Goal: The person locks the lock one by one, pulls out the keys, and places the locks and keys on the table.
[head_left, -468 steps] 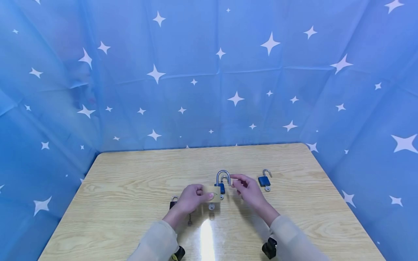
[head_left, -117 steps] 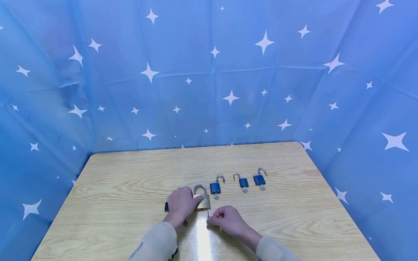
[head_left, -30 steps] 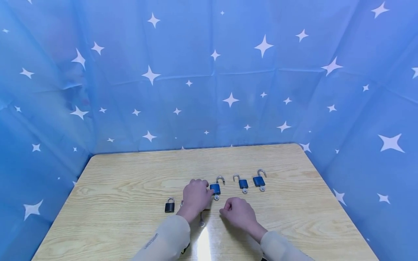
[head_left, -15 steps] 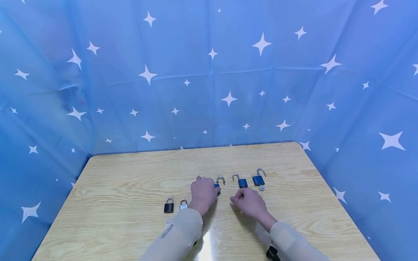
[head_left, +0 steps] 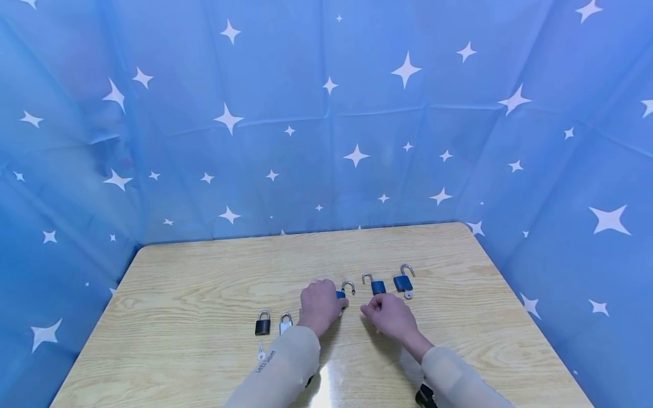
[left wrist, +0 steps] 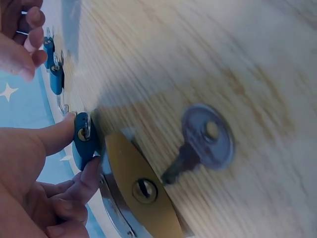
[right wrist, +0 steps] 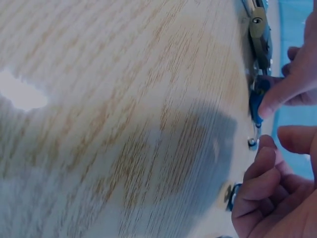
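My left hand (head_left: 320, 306) pinches a small blue padlock (left wrist: 83, 153) between thumb and fingers; its shackle (head_left: 348, 287) is open, and a key sits in its keyhole in the left wrist view. Beside those fingers a larger brass padlock (left wrist: 148, 203) lies with its keyhole bare; a loose key (left wrist: 213, 141) lies in front of it. The left hand and sleeve cover the brass padlock in the head view. To the right, my right hand (head_left: 391, 318) hovers with loosely curled fingers (right wrist: 255, 193), thumb apart, nothing visible between them.
Right of the hands lie two more blue padlocks with open shackles, a middle one (head_left: 378, 287) and a far right one (head_left: 402, 283) with its key. On the left are a closed black padlock (head_left: 262, 327), a silver padlock (head_left: 286, 326) and a loose key (head_left: 261, 352).
My left hand has left the brass padlock and taken hold of the leftmost blue padlock, which has shifted slightly right. My right hand, earlier pinching a key by the brass padlock, has moved right and away.
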`<state>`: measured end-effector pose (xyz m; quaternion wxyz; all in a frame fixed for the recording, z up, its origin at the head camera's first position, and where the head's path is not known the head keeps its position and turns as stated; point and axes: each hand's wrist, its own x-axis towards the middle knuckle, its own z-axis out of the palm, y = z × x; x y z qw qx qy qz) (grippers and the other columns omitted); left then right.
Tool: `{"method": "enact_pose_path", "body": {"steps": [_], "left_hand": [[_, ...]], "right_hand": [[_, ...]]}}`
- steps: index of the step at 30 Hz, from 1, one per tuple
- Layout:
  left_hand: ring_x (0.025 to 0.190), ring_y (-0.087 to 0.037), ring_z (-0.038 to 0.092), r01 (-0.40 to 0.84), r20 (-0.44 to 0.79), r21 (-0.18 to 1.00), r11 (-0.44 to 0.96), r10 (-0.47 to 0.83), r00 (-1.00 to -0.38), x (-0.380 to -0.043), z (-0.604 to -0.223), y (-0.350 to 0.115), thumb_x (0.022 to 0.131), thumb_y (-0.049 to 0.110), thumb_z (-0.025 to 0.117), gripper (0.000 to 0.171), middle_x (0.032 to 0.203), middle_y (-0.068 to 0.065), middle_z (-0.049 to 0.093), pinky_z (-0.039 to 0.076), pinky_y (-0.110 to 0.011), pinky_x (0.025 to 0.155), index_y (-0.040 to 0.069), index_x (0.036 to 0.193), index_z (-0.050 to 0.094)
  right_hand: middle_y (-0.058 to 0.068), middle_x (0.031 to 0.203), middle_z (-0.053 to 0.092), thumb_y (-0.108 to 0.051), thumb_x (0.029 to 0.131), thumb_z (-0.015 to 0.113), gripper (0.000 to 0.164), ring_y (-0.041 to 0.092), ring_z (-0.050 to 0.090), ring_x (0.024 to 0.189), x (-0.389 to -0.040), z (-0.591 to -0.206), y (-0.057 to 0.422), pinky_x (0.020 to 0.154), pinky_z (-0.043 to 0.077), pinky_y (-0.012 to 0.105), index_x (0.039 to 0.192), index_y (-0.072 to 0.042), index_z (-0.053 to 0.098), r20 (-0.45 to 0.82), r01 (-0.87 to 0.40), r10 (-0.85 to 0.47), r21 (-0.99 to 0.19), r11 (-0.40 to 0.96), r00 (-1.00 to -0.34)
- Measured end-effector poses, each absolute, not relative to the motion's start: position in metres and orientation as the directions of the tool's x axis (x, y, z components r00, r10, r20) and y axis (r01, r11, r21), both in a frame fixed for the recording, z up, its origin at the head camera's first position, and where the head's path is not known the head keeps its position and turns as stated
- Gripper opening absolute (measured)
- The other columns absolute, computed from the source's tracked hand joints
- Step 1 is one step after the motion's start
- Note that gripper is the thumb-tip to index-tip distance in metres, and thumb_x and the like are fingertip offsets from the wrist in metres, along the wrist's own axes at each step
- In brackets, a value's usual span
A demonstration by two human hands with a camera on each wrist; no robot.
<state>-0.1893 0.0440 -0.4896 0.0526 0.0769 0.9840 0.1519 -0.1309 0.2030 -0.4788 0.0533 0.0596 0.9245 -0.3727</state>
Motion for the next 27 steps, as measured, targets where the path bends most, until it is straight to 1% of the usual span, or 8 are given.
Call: {"method": "enact_pose_path", "body": {"steps": [4,7,12,18,24,27], "left_hand": [[0.044,-0.012,0.04,0.122,-0.1,0.319,0.94,0.161,-0.982,-0.1884,-0.4895,0.0467,0.08,0.047,0.073,0.045,0.05,0.004,0.039,0.031,-0.026,0.039,0.016,0.058,0.047],[0.044,-0.013,0.041,0.097,-0.127,0.339,0.936,0.147,-0.981,-0.1883,-0.4887,0.0476,0.079,0.046,0.074,0.045,0.051,0.004,0.04,0.031,-0.027,0.04,0.016,0.059,0.048],[0.048,-0.015,0.044,0.046,-0.193,0.396,0.917,0.133,-0.972,-0.1894,-0.4871,0.0483,0.074,0.048,0.077,0.044,0.054,0.003,0.044,0.034,-0.029,0.043,0.017,0.06,0.049],[0.052,-0.016,0.044,0.02,-0.216,0.406,0.914,0.117,-0.969,-0.1897,-0.4856,0.0477,0.07,0.051,0.08,0.047,0.057,0.002,0.044,0.035,-0.032,0.045,0.017,0.061,0.049],[0.046,-0.014,0.037,-0.008,-0.221,0.461,0.887,0.107,-0.969,-0.188,-0.4868,0.0457,0.073,0.048,0.078,0.051,0.051,0.004,0.034,0.029,-0.029,0.042,0.017,0.057,0.041],[0.046,-0.015,0.036,-0.012,-0.219,0.487,0.873,0.108,-0.97,-0.1865,-0.4872,0.0452,0.075,0.047,0.077,0.05,0.05,0.004,0.034,0.028,-0.029,0.044,0.017,0.057,0.04]], "right_hand": [[-0.003,0.056,0.055,-0.026,0.089,0.065,0.02,0.014,0.05,0.05,-0.131,-0.4792,0.2029,0.049,0.04,0.03,0.073,-0.014,0.062,-0.142,0.148,0.069,-0.681,0.717,-0.987],[-0.003,0.056,0.054,-0.026,0.089,0.064,0.02,0.014,0.049,0.049,-0.1305,-0.4791,0.203,0.049,0.04,0.03,0.073,-0.014,0.062,-0.131,0.136,0.063,-0.682,0.718,-0.989],[-0.003,0.054,0.053,-0.025,0.089,0.064,0.02,0.013,0.048,0.048,-0.1304,-0.4804,0.2043,0.049,0.039,0.03,0.072,-0.015,0.062,-0.114,0.123,0.061,-0.677,0.725,-0.992],[-0.004,0.053,0.053,-0.024,0.09,0.063,0.021,0.013,0.047,0.048,-0.1305,-0.4794,0.202,0.048,0.038,0.03,0.072,-0.013,0.063,-0.108,0.115,0.056,-0.686,0.719,-0.993],[-0.003,0.054,0.053,-0.026,0.09,0.063,0.02,0.014,0.048,0.049,-0.1302,-0.478,0.2011,0.049,0.038,0.03,0.074,-0.013,0.064,-0.118,0.132,0.069,-0.683,0.718,-0.991],[-0.003,0.055,0.054,-0.026,0.09,0.063,0.02,0.014,0.048,0.049,-0.1317,-0.4791,0.202,0.049,0.038,0.03,0.075,-0.014,0.064,-0.126,0.148,0.084,-0.681,0.717,-0.988]]}}
